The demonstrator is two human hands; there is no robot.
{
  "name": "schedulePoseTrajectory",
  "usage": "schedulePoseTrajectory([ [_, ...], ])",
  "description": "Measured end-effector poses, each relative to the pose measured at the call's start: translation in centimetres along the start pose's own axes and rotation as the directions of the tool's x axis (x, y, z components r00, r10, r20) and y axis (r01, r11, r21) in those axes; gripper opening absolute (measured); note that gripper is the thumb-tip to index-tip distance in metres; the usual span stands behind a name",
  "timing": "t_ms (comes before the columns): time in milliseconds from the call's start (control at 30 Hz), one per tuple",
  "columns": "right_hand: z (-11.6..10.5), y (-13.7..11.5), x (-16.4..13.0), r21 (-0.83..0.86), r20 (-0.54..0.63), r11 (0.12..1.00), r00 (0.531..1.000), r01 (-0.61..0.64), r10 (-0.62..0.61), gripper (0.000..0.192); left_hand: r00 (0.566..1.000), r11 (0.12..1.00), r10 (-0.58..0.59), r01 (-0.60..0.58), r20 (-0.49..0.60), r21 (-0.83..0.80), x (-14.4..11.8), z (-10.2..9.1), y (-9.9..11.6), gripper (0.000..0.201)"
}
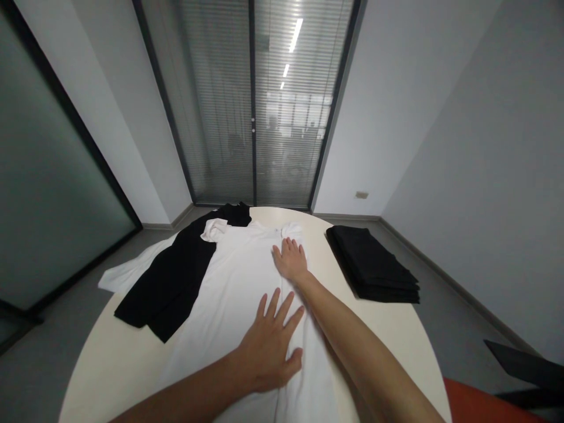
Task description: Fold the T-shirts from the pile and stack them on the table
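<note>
A white T-shirt [233,282] lies spread on the round table, its neck end away from me and its right side folded inward along a lengthwise edge. My left hand [271,343] rests flat on the lower middle of the shirt, fingers spread. Farther up, near the folded shoulder, my right hand [291,258] lies flat on the cloth with its fingers apart. Neither hand grips anything. The near end of the shirt is partly hidden by my left forearm and runs out of the picture.
Left of the shirt lies a loose black garment [180,276], with another white garment [136,267] partly under it, hanging past the edge of the cream table [101,358]. A stack of folded black garments [370,264] sits at the right. A red seat [476,402] stands at lower right.
</note>
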State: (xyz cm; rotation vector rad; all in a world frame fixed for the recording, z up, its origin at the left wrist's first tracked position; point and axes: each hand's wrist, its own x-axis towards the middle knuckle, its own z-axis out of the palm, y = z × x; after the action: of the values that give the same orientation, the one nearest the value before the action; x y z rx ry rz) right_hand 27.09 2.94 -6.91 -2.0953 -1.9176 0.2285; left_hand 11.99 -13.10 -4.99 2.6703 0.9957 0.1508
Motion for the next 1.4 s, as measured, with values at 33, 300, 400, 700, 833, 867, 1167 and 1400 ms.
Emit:
schedulePoseTrajectory([
  [33, -0.1, 0.2, 0.1, 0.000, 0.007, 1.000, 1.000, -0.001, 0.001, 0.077, 1.000, 1.000, 0.002, -0.002, -0.001, -0.002, 0.2, 0.1, 0.2, 0.074],
  [300, -1.0, 0.5, 0.2, -0.040, 0.083, 0.999, 0.997, 0.009, -0.006, 0.073, 0.998, 0.998, -0.055, 0.055, -0.036, -0.026, 1.0, 0.9, 1.7, 0.078],
  [400, -1.0, 0.6, -0.4, -0.038, 0.040, 0.997, 0.997, 0.064, -0.063, 0.069, 0.994, 0.996, -0.086, 0.084, -0.065, -0.038, 0.7, 1.0, 1.7, 0.074],
  [700, -2.2, 2.5, -1.0, 0.055, -0.299, 0.995, 0.949, -0.088, 0.101, 0.052, 0.978, 0.983, -0.181, 0.178, -0.104, -0.036, -0.1, 0.8, 0.7, 0.072],
  [833, -2.6, 4.2, -0.5, -0.004, -0.175, 0.984, 0.969, -0.176, 0.172, 0.047, 0.977, 0.982, -0.185, 0.181, -0.102, -0.051, -0.3, 1.7, 1.0, 0.077],
  [867, -2.5, 4.5, -0.5, -0.018, -0.149, 0.988, 0.977, -0.155, 0.151, 0.045, 0.977, 0.982, -0.185, 0.180, -0.101, -0.056, -0.3, 1.9, 1.1, 0.077],
  [1167, -2.3, 5.5, 0.3, -0.046, -0.097, 0.997, 0.994, -0.062, 0.057, 0.047, 0.974, 0.985, -0.172, 0.173, -0.145, -0.009, 0.8, -0.3, 1.1, 0.060],
  [1400, -2.7, 6.5, 4.1, 0.006, -0.029, 0.997, 0.997, -0.071, 0.071, 0.050, 0.980, 0.993, -0.111, 0.115, -0.163, 0.018, 1.6, -0.6, -1.0, 0.062],
])
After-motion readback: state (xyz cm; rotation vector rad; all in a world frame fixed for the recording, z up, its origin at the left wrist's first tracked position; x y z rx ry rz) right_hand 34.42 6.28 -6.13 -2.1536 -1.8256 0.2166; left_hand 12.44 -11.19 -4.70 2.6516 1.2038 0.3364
